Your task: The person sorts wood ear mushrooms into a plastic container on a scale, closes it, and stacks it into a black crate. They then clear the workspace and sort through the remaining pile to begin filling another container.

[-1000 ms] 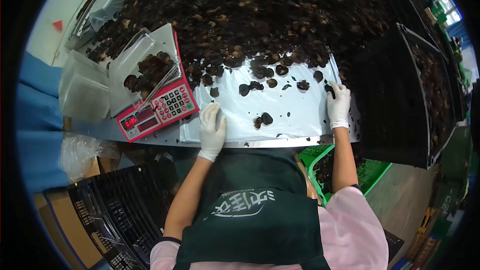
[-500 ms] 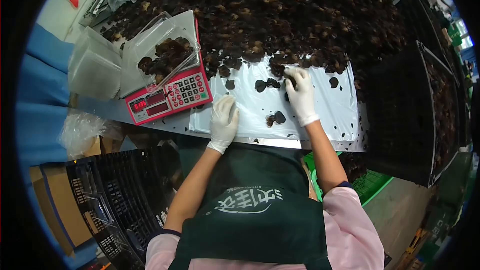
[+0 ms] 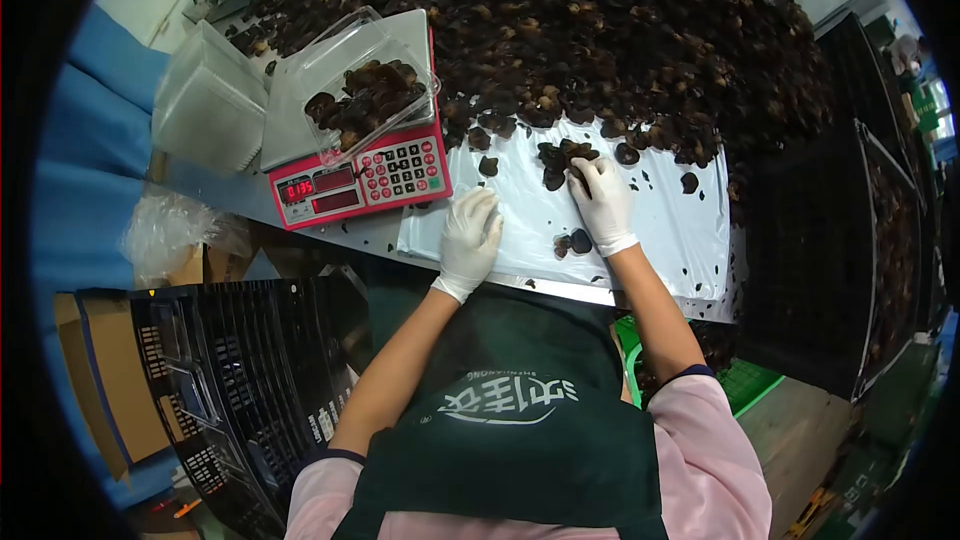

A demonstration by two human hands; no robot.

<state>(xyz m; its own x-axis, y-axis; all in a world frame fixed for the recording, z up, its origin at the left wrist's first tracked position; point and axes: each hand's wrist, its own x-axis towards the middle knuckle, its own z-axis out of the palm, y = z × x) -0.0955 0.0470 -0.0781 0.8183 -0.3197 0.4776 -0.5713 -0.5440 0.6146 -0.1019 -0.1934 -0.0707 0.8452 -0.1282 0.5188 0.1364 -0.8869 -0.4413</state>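
Note:
My gloved right hand (image 3: 604,202) has its fingers curled down on dark wood ear mushrooms, at the edge of a small cluster (image 3: 556,162) on the white plastic sheet (image 3: 520,220). My gloved left hand (image 3: 468,240) lies on the sheet with thumb apart and holds nothing. Beside it stands a red digital scale (image 3: 365,190), its display showing 0.135. A clear plastic tray (image 3: 425,105) holding wood ear mushrooms (image 3: 365,100) rests tilted on the scale. Two small loose pieces (image 3: 575,242) lie just below my right hand.
A large heap of wood ear mushrooms (image 3: 620,30) covers the back of the table. Stacked clear trays (image 3: 208,98) stand left of the scale. Black crates (image 3: 800,250) rise at the right, and another black crate (image 3: 250,370) stands below left. A green basket (image 3: 748,386) sits under the table.
My right hand has moved slightly down and left across the sheet, and dark pieces are gathered closer together beside it. My left hand stays on the sheet. The whole view has shifted a little.

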